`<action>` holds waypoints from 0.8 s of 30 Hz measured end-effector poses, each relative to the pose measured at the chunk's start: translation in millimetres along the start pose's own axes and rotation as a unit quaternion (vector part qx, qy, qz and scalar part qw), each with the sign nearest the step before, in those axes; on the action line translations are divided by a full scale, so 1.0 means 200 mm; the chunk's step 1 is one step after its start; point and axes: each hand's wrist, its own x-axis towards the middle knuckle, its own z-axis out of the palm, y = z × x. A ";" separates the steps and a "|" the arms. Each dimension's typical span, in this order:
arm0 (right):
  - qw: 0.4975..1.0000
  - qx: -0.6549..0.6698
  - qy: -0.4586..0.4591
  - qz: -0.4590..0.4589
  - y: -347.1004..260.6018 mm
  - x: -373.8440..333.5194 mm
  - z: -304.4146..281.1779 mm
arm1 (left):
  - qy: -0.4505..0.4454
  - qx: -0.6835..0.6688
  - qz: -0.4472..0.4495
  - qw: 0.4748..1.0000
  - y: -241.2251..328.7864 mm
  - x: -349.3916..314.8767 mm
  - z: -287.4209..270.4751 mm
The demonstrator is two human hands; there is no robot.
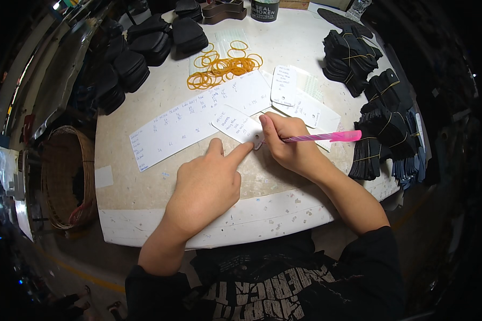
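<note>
My right hand (290,140) grips a pink pen (329,137), its capped end sticking out to the right. The pen's writing tip is hidden by my fingers, close to a white card tag (238,127) with a punched hole and handwriting. My left hand (206,179) lies on the table with two fingers stretched out, the index fingertip touching the tag's lower edge. Beneath the tag spreads a long white paper strip (163,140) with handwritten columns. Another written tag (283,85) lies beyond my right hand, over more white cards (307,109).
A heap of yellow rubber bands (225,68) sits beyond the strip. Stacks of black padded pieces (189,36) line the far left. Banded black bundles (380,120) crowd the right edge. A dark tub (264,9) stands at the back; a wicker basket (64,176) is left of the table.
</note>
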 end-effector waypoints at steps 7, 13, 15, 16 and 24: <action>0.999 0.000 -0.004 -0.038 0.00 0.01 0.01 | 0.003 -0.004 0.002 1.000 0.00 0.00 0.00; 0.999 0.012 0.015 -0.033 0.01 0.01 0.01 | 0.012 -0.001 0.006 1.000 0.00 0.00 0.00; 0.999 0.015 0.037 -0.007 0.03 0.02 0.00 | 0.011 -0.005 0.007 1.000 0.00 0.00 0.00; 0.999 0.016 0.038 -0.012 0.03 0.02 0.00 | 0.010 -0.007 0.006 1.000 0.00 0.00 0.01; 0.999 0.008 0.030 -0.017 0.04 0.02 0.00 | -0.001 0.003 0.001 1.000 0.01 0.00 0.00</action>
